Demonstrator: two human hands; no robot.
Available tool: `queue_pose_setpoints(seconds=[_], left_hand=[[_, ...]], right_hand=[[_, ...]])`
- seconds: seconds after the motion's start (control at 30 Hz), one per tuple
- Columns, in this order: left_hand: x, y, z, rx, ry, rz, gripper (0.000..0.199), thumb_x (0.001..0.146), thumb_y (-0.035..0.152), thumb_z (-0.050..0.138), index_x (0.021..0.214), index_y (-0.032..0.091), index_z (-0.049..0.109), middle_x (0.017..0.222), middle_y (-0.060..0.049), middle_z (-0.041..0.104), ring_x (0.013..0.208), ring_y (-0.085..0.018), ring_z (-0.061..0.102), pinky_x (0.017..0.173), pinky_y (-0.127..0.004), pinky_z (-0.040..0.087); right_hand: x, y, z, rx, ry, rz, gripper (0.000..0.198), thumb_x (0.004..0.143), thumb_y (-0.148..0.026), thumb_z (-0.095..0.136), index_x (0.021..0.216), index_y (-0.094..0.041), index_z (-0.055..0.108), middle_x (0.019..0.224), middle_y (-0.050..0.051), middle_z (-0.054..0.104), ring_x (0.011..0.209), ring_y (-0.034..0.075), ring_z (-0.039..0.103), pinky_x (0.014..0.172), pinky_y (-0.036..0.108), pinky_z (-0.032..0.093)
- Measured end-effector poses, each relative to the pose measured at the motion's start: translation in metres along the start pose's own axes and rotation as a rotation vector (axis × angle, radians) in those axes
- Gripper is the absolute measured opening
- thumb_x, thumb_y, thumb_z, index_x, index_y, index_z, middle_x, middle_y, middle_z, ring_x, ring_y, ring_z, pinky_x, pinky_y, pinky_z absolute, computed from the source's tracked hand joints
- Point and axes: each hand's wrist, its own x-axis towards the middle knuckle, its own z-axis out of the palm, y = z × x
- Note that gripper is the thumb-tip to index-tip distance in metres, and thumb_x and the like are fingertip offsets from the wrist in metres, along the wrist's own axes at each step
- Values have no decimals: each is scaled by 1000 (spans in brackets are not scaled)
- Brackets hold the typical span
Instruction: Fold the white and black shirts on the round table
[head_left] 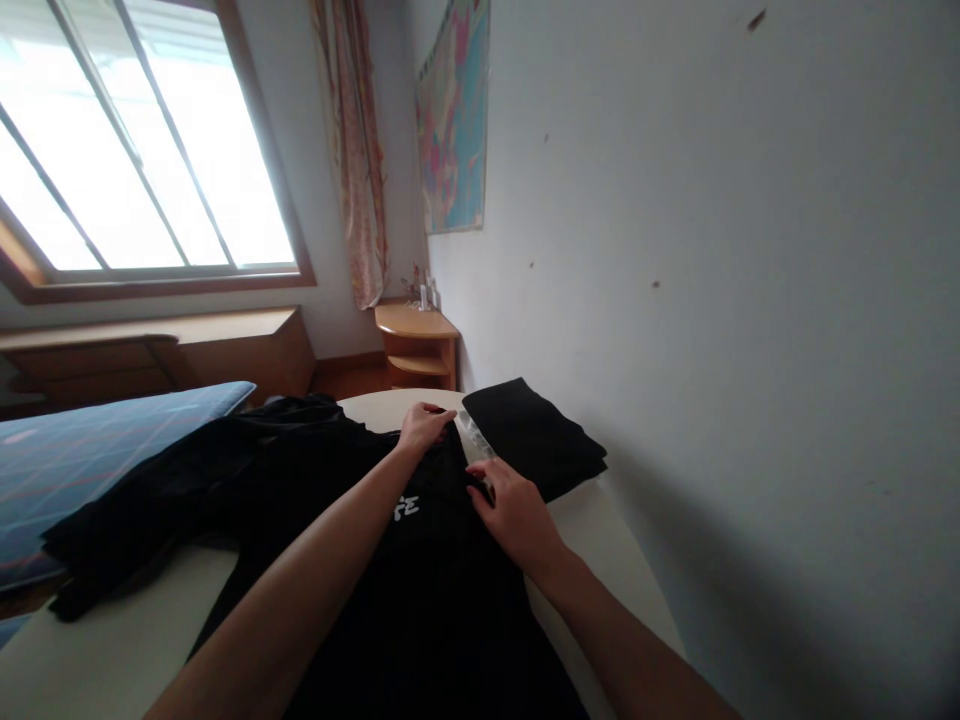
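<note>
A black shirt with a small white print lies spread over a pale round table, one long sleeve stretching off to the left. Near the shirt's upper right, my left hand pinches the black cloth between thumb and fingers. Lower along the right edge, my right hand has its fingers curled on the fabric, thumb and forefinger closed on the edge. Just beyond my right hand rests a folded black garment. A bit of clear plastic shows between that garment and the shirt.
A white wall runs close along the table's right side. To the left is a blue checked mattress. A small corner shelf and a low wooden cabinet stand at the back, below a window and a curtain.
</note>
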Motion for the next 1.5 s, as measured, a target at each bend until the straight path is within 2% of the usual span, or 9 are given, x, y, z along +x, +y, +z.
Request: queue_pose_setpoints(seconds=[0.23, 0.37, 0.47, 0.6, 0.9, 1.1, 1.2, 1.3, 1.5], left_hand=[[-4, -14, 0, -190, 2, -72, 35, 96, 36, 60, 125, 17, 58, 124, -9, 60, 104, -23, 63, 86, -44, 56], [-5, -27, -6, -256, 19, -71, 40, 93, 28, 65, 130, 16, 53, 118, -10, 64, 93, -20, 67, 78, -36, 58], [-5, -35, -10, -284, 27, -55, 57, 83, 16, 74, 134, 15, 48, 117, -13, 67, 84, -18, 70, 67, -26, 58], [-1, -48, -12, -277, 45, -14, 67, 73, 8, 77, 134, 15, 49, 127, -15, 63, 91, -21, 71, 67, -25, 58], [4, -82, -21, -68, 112, 172, 76, 66, 5, 78, 136, 19, 52, 127, -11, 65, 119, -25, 62, 102, -36, 48], [-14, -93, -34, 112, 111, 320, 61, 78, 16, 70, 137, 18, 53, 141, -15, 55, 111, -25, 66, 101, -39, 49], [-26, -96, -38, 194, 70, 401, 45, 81, 18, 66, 126, 19, 62, 147, -14, 48, 112, -26, 65, 99, -41, 51], [-34, -97, -41, 261, 5, 487, 34, 82, 16, 61, 116, 19, 68, 141, -11, 55, 122, -26, 59, 104, -40, 48], [-35, -89, -42, 365, -24, 536, 37, 86, 13, 52, 121, 14, 65, 136, -14, 60, 130, -26, 53, 114, -42, 38]], right_hand=[[-5, -13, 19, 98, -62, -47, 22, 87, -8, 60, 103, -22, 64, 103, 3, 71, 97, 19, 66, 91, 30, 49], [-7, -14, 27, 118, -91, -63, 22, 88, -9, 59, 105, -21, 65, 104, 4, 71, 99, 19, 66, 93, 31, 49], [-8, -15, 28, 111, -99, -86, 21, 89, -10, 59, 106, -20, 66, 105, 5, 71, 100, 20, 66, 94, 32, 49], [-8, -17, 27, 124, -128, -106, 19, 90, -10, 58, 104, -20, 67, 104, 5, 71, 98, 20, 66, 94, 32, 49], [-11, -18, 26, 158, -298, -141, 31, 83, -13, 63, 113, -21, 64, 112, 5, 69, 103, 19, 64, 93, 29, 47], [-8, -13, 14, 14, -328, -36, 20, 80, -25, 70, 98, -22, 64, 84, -1, 68, 73, 16, 62, 68, 25, 44], [-7, -7, 14, 69, -350, -15, 13, 85, -25, 66, 98, -22, 65, 82, -1, 70, 73, 15, 64, 68, 24, 44], [-8, -2, 19, 168, -384, -27, 18, 89, -27, 64, 106, -22, 65, 87, 1, 73, 78, 16, 67, 72, 24, 46], [-7, -3, 21, 230, -409, -28, 29, 91, -24, 61, 120, -20, 61, 91, 3, 74, 82, 17, 69, 76, 25, 47]])
